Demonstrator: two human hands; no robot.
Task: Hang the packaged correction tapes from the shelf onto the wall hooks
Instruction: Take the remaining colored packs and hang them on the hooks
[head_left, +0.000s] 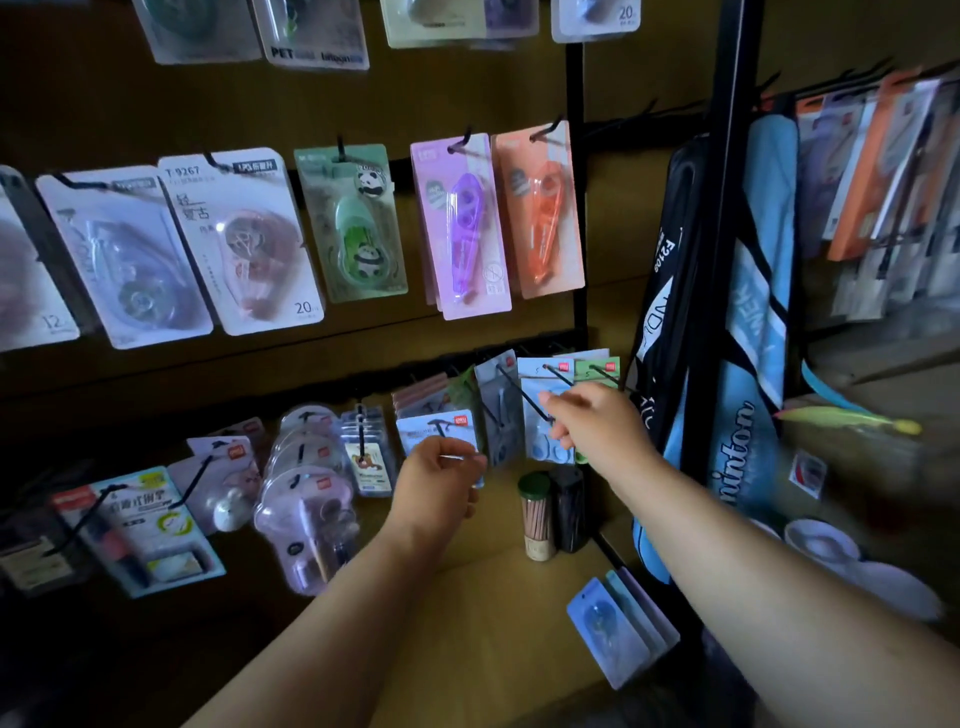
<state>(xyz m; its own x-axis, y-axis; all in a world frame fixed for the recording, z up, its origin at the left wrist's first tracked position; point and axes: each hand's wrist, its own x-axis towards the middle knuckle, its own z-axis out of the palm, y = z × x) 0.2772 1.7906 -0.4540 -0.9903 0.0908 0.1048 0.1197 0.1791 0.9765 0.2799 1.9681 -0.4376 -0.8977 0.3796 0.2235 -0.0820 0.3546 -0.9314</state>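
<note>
My left hand (441, 480) grips the lower edge of a blue packaged correction tape (434, 428) that hangs on a black wall hook in the bottom row. My right hand (592, 421) reaches to the hook (524, 397) just to the right, fingers pinched at its tip in front of a light-blue pack (543, 387); I cannot tell whether it holds anything. A small stack of blue packaged correction tapes (615, 631) leans on the shelf (498, 597) at lower right.
Rows of carded correction tapes hang above, among them purple (462, 228) and orange (540, 208) packs. Two pencil tubes (550, 509) stand on the shelf below my hands. A black post (719, 234) and a blue badminton bag (748, 364) stand right.
</note>
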